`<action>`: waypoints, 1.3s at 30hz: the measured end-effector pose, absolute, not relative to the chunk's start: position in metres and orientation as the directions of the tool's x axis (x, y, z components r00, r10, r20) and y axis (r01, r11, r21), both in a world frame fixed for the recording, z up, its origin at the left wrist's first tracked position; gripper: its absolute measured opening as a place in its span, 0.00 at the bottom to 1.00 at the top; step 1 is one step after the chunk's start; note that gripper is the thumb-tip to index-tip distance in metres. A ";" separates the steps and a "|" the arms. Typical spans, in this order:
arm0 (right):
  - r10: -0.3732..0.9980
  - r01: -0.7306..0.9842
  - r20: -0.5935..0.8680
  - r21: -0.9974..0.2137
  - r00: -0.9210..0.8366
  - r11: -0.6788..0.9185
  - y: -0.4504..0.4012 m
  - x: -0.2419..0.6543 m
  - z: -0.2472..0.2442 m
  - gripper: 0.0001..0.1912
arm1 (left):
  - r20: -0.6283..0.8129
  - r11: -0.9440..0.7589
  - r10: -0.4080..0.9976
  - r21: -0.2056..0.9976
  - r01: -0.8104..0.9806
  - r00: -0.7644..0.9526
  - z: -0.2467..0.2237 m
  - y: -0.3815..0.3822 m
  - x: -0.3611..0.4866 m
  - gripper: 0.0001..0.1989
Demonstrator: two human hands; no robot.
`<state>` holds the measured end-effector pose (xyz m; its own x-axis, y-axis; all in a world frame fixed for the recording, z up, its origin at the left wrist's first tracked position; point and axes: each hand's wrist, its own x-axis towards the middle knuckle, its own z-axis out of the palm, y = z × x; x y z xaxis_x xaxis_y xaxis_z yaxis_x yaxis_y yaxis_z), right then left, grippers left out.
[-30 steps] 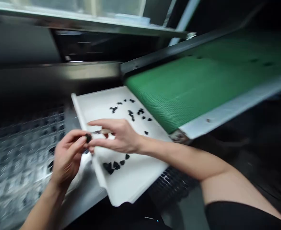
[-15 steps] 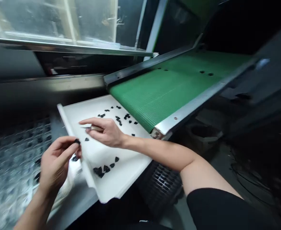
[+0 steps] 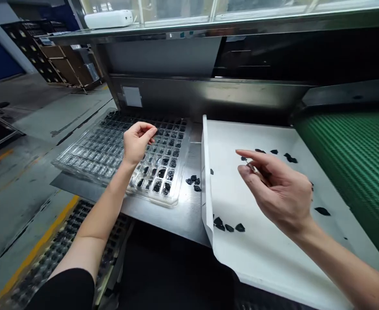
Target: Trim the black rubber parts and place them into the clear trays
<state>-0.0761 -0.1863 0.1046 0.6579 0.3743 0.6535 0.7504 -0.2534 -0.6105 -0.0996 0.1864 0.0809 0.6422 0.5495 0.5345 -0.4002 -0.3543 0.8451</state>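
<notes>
Over the clear compartment tray point(image 3: 173, 172), which holds many small black parts, my left hand point(image 3: 138, 142) is pinched closed; whatever lies between its fingertips is too small to make out. My right hand point(image 3: 273, 185) is above the white sheet point(image 3: 257, 254), closed around a thin pointed tool point(image 3: 256, 170) with its index finger extended. A small black piece point(image 3: 243, 159) shows by the tool's tip. More black pieces point(image 3: 240, 227) are scattered on the sheet. Between tray and sheet, several black parts point(image 3: 193, 181) rest on the metal table.
A green conveyor belt point(image 3: 347, 137) borders the sheet at the right. Above the table runs a metal shelf point(image 3: 176, 32) bearing a white device point(image 3: 108, 19). Another loaded tray point(image 3: 54, 254) sits lower at the left. Stacked crates point(image 3: 31, 47) stand in the back left.
The view has swung left. My left hand has moved from the sheet's edge to above the compartment tray. My right hand stays over the sheet, still with the tool.
</notes>
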 end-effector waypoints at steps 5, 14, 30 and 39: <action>0.395 0.758 0.650 -0.594 0.650 -0.270 -0.184 -0.073 0.101 0.15 | 0.371 -0.580 0.426 0.812 -0.065 0.825 0.061 0.220 -0.093 0.08; 0.422 0.768 0.645 -0.578 0.637 -0.276 -0.183 -0.070 0.097 0.15 | 0.263 -0.920 0.187 0.384 0.075 0.947 0.067 0.216 -0.059 0.12; 0.563 0.959 0.805 -0.273 0.186 0.073 -0.169 -0.101 0.101 0.22 | 0.501 -0.853 0.088 0.484 -0.195 0.861 0.109 0.199 -0.038 0.13; 0.571 0.991 0.817 -0.124 0.079 0.040 -0.164 -0.106 0.098 0.18 | 0.433 -0.816 -0.367 0.275 -0.508 0.823 0.140 0.059 0.008 0.12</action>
<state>-0.1062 -0.1645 0.0978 0.0794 0.5714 0.8168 0.9915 0.0395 -0.1241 0.0078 0.0593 0.1404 0.8235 -0.3667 0.4329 -0.5080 -0.8164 0.2747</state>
